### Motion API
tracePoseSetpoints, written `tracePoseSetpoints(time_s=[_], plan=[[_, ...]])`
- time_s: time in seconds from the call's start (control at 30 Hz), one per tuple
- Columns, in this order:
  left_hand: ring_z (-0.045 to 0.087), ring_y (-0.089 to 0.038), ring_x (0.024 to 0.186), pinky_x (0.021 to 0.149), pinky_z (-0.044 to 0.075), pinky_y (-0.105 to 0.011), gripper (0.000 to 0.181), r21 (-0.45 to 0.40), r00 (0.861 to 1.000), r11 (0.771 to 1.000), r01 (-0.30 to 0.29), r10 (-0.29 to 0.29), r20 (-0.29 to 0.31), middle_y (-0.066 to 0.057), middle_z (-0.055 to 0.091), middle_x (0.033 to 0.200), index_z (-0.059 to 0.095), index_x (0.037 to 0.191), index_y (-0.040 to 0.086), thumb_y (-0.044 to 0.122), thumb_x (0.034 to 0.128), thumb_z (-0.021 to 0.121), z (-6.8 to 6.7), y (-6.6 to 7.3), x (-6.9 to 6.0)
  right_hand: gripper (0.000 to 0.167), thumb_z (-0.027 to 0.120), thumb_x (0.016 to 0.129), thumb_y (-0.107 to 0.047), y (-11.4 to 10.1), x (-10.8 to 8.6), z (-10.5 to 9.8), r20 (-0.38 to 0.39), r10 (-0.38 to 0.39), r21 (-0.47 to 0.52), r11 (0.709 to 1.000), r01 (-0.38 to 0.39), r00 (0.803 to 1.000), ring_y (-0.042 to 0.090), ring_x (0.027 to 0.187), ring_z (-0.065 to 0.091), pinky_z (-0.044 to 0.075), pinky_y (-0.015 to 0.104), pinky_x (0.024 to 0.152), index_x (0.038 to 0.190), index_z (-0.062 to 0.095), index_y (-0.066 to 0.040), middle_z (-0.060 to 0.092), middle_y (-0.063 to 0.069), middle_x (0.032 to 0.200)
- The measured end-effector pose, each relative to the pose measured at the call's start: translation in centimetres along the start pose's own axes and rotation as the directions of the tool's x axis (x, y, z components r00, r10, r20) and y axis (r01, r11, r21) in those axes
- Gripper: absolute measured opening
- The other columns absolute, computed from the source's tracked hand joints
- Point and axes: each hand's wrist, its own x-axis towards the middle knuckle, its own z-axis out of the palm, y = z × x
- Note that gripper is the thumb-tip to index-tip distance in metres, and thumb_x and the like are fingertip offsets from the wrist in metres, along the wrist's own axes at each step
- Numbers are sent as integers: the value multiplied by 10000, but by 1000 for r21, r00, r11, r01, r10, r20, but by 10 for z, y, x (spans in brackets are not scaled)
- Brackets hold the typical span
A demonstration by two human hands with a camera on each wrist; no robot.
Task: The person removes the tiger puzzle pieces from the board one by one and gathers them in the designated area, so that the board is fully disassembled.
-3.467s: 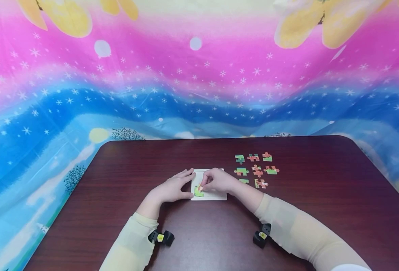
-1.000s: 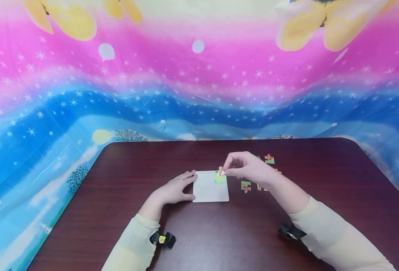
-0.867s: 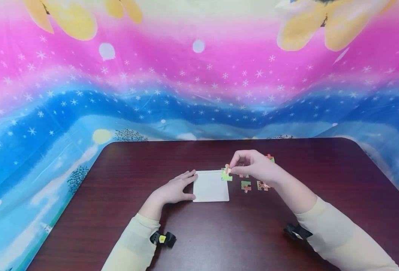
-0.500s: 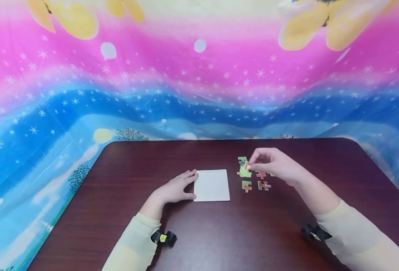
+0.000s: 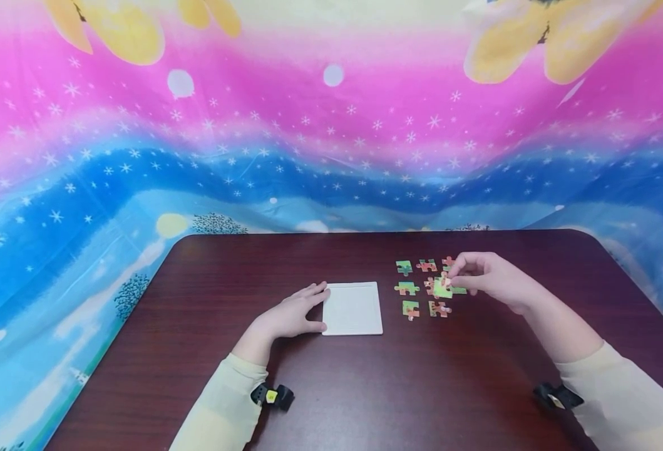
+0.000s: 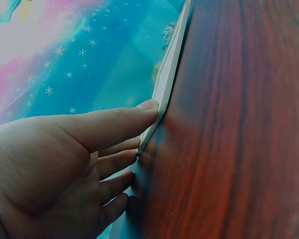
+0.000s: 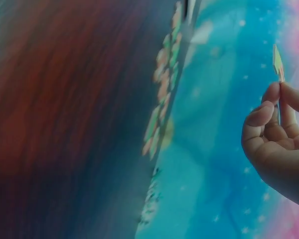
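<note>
My right hand (image 5: pixel 491 279) pinches a green and orange jigsaw piece (image 5: pixel 442 287) between thumb and fingertips, above the laid-out pieces. In the right wrist view the held jigsaw piece (image 7: pixel 277 62) stands nearly edge-on, raised off the table. At the left edge of a flat white puzzle tray (image 5: pixel 352 308) rests my left hand (image 5: pixel 288 313), fingers fairly straight and spread. The left wrist view has its thumb touching the tray's side (image 6: pixel 164 82). No puzzle piece lies on the tray.
Right of the tray lie several loose jigsaw pieces in rough rows, among them a green one (image 5: pixel 411 309) and an orange one (image 5: pixel 439 309). The dark wooden table (image 5: pixel 359 388) ends at a colourful hanging cloth (image 5: pixel 331 144) behind.
From the tray, my right hand has carried the pinched jigsaw piece rightwards over the loose pieces, uncovering those at left. The left hand has stayed at the tray's edge.
</note>
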Motion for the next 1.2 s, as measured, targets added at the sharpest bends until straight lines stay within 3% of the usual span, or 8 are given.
tracePoseSetpoints(time_s=[0.33,0.6,0.93,1.2], plan=[[202,-337,1540,1212,233,-534,724,-2,1000,1000,10,-10,0,-144,267,1660,390,1561,30,248,958,725,1,-2,1,117,672,960,-49,26,-7,-17,10,61,-47,997,-61,998,249,694,553,500,331,629,1006,658,58,678,22,884],[198,-331,1542,1216,231,-521,728,-2,1000,1000,13,-13,-1,-138,268,1660,387,1563,32,255,958,726,0,-1,1,169,643,978,-81,49,-9,-27,76,148,-31,989,-146,986,236,742,543,507,352,655,1049,642,72,668,11,894],[202,-330,1541,1215,233,-521,726,-2,1000,1000,18,-18,-3,-134,273,1659,393,1562,36,251,955,729,2,-2,1,211,657,969,-110,70,-6,-26,124,219,-43,976,-216,968,202,747,530,502,336,652,1064,638,78,669,57,899],[198,-337,1541,1213,233,-533,732,-1,1000,1000,12,-12,-4,-137,266,1661,384,1565,35,250,956,728,2,-2,1,200,662,965,-97,79,-8,-24,99,230,-52,973,-226,968,201,735,541,511,332,646,1063,647,76,676,89,907]])
